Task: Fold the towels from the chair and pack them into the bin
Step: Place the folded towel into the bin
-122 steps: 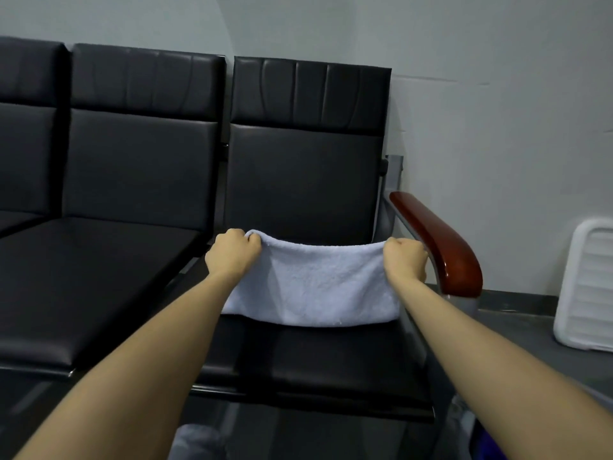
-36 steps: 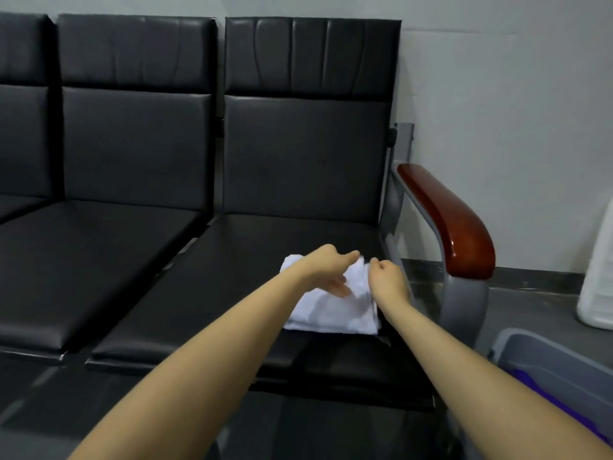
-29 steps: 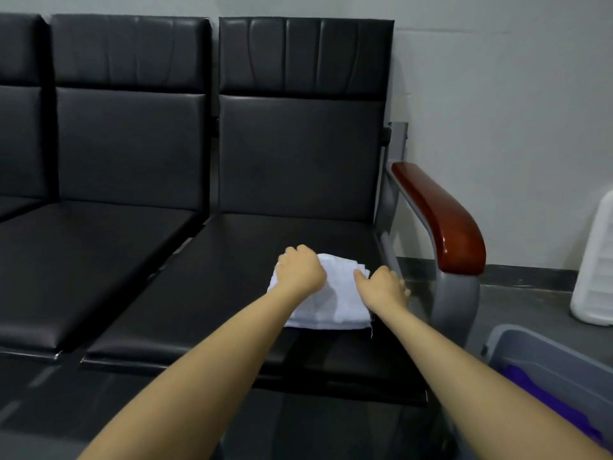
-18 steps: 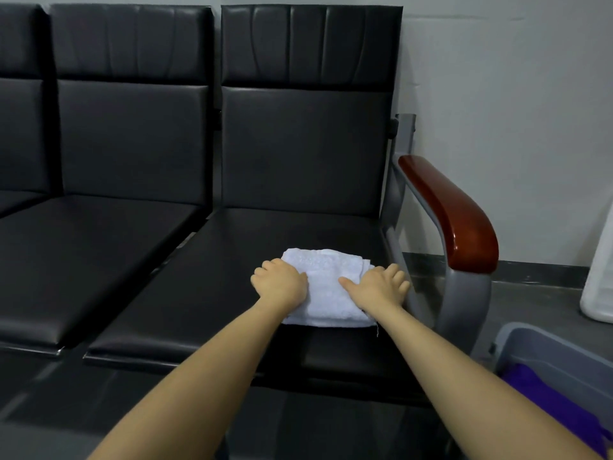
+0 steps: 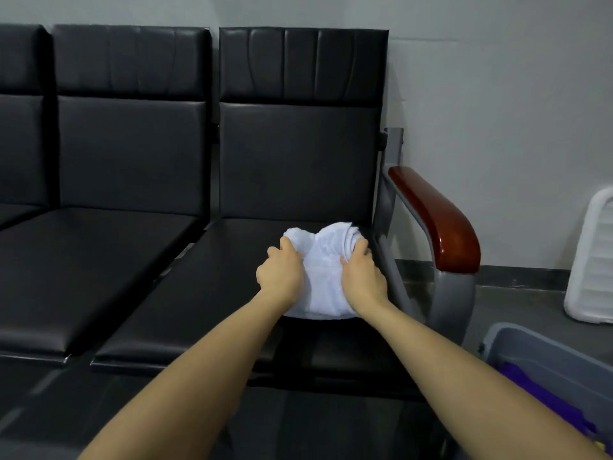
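On the chair seat [image 5: 212, 280] near its right edge, left hand [image 5: 280, 275] and right hand [image 5: 363, 277] gripping the folded white towel [image 5: 323, 270]

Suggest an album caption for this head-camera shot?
Both hands, left and right, grip a folded white towel on a black chair.

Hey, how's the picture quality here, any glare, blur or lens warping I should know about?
Head view: dim, flat light; a small bright glint on the wooden armrest; white towel nearly washed out between both hands; wide-angle bowing along the chair backs; forearms soft near the bottom edge.
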Available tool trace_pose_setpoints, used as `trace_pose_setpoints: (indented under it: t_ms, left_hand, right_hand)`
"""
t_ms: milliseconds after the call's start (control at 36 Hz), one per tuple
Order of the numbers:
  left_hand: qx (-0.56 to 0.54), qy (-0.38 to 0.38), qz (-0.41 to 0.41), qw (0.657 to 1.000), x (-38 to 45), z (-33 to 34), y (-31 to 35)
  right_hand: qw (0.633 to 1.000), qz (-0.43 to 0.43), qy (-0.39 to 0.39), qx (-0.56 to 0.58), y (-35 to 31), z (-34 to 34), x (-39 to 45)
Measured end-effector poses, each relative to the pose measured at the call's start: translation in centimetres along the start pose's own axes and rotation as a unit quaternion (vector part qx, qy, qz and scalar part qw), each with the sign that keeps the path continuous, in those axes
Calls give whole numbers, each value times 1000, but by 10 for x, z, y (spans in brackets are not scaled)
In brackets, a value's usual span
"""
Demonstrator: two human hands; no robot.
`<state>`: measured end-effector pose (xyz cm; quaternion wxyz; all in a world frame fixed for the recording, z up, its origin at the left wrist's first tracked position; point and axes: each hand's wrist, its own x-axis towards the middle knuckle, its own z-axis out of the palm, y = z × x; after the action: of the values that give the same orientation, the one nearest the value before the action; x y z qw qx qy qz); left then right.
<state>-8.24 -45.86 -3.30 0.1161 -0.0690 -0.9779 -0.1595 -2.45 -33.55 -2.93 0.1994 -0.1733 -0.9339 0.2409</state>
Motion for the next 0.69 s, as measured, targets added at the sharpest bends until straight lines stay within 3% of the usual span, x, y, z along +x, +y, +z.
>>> trace_pose_setpoints:
  t_ms: [111,333,528,694]
  left_hand:
    - [-14,70,40,997,4,-40,15]
    - [-35,160,114,980,1,-97,77]
    - [-71,179,195,962,-14,-108,166]
    - [-87,139,277,947,-44,-78,249]
  right_hand:
    - [997,-14,52,58,-16,-37,1]
    - [979,-63,184,61,-16,-126,4]
    - [962,-17,261,83,34,-196,-7]
    - [953,72,290,50,113,-236,-26]
